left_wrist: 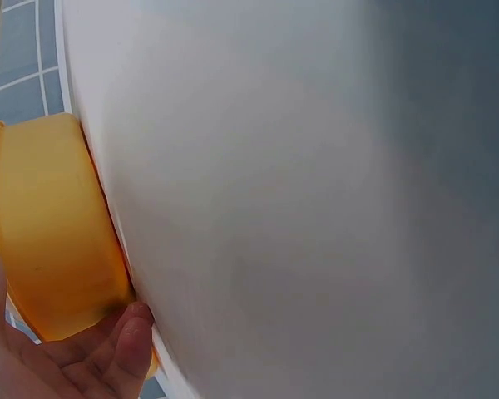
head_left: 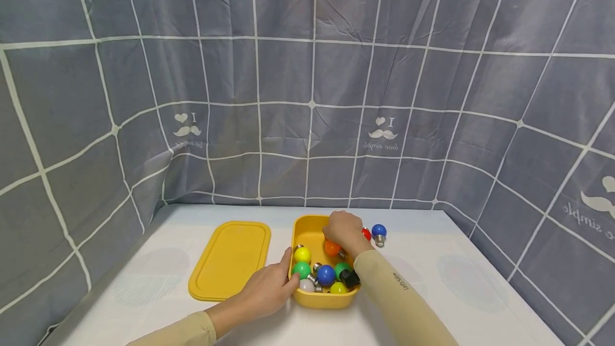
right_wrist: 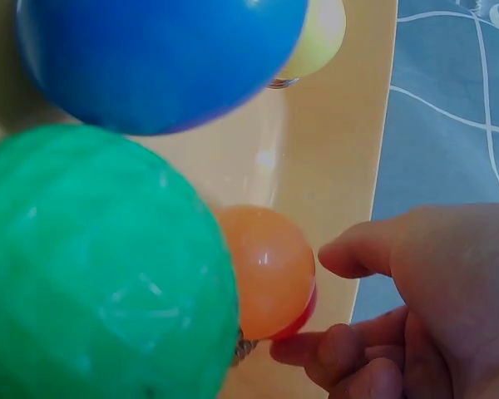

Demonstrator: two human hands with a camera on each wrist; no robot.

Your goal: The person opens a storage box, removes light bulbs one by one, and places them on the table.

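An open yellow container (head_left: 323,300) holds several coloured light bulbs, among them blue (head_left: 326,275), green (head_left: 301,269), yellow (head_left: 302,254) and white ones. My left hand (head_left: 268,286) grips its near left side, the fingers along the outer wall and the thumb at the rim; in the left wrist view, fingertips (left_wrist: 133,341) lie at its base. My right hand (head_left: 343,227) reaches over the far right corner. In the right wrist view its thumb and fingers are apart beside an orange bulb (right_wrist: 270,270) and a red bulb (right_wrist: 301,320) mostly behind it, one fingertip right at the red one.
A yellow lid (head_left: 230,260) lies flat on the white table (head_left: 158,292), left of the container. Past the container's right side are a blue bulb (head_left: 379,230) and a red bulb (head_left: 367,233), the latter partly behind my right wrist. A grey checked curtain (head_left: 283,132) surrounds the table.
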